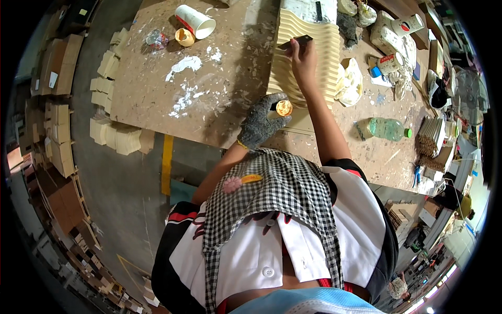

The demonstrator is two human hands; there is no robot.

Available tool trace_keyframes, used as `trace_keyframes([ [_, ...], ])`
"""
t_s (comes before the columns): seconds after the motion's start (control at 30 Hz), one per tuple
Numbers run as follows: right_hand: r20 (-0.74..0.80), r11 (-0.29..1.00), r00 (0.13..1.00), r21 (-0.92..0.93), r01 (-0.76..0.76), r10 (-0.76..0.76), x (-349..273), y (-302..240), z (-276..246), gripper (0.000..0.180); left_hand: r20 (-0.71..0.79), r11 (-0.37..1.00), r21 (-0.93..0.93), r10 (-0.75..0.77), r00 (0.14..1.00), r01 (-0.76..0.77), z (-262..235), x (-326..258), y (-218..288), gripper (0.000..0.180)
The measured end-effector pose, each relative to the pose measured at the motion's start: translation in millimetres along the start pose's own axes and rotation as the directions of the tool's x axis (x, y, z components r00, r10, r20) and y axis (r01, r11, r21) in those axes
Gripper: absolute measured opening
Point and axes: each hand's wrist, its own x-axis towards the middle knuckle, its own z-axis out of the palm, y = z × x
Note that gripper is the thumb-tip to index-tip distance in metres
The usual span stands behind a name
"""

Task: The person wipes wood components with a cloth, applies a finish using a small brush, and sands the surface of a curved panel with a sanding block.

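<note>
My left hand [257, 121], in a grey knit glove, is closed around a small round tub [284, 108] with orange-tan stuff in its mouth. It is at the table's near edge, by the lower end of a stack of cream wavy-ribbed panels [325, 52]. Bare and reaching farther out, my right hand [304, 63] pinches a dark flat scraper [303, 40] over the ribs of the top panel. Whether the blade touches the surface cannot be made out.
The worktable [151, 99] is spotted with white paint. A tipped paper cup [201, 23], an orange-tan tub [184, 37] and a crumpled clear wrapper [156, 39] sit at far left. To the right are a green-capped bottle [387, 129], a plastic bag [349, 82] and cups [389, 63].
</note>
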Motion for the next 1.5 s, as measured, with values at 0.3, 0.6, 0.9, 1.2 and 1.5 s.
trace_keyframes([
  [0.3,-0.021,0.991,0.999,0.131,-0.033,0.036,-5.6,-12.5,3.3,0.022,0.0,1.0,0.023,0.019,1.0,-0.019,-0.7,-1.4,-2.2,0.058],
  [0.6,-0.059,0.99,0.997,0.13,-0.045,0.053,-5.3,-9.2,3.7,0.021,-0.006,1.0,-0.009,0.027,1.0,-0.027,2.0,0.0,-5.2,0.058],
  [0.9,-0.073,0.982,0.994,0.175,-0.07,0.084,-10.5,-20.5,6.4,0.023,-0.014,0.999,0.018,0.047,0.999,-0.047,2.7,-1.1,-5.0,0.057],
  [1.2,0.087,0.933,0.983,0.31,-0.181,0.162,-25.7,-27.6,-10.9,0.021,0.003,0.998,0.038,0.046,0.999,-0.046,0.9,-0.7,-6.6,0.06],
  [1.5,0.127,0.978,0.986,0.165,-0.127,0.106,-46.6,-37.0,-9.7,0.022,-0.004,0.997,0.074,0.04,0.999,-0.039,0.6,-0.8,-6.6,0.062],
])
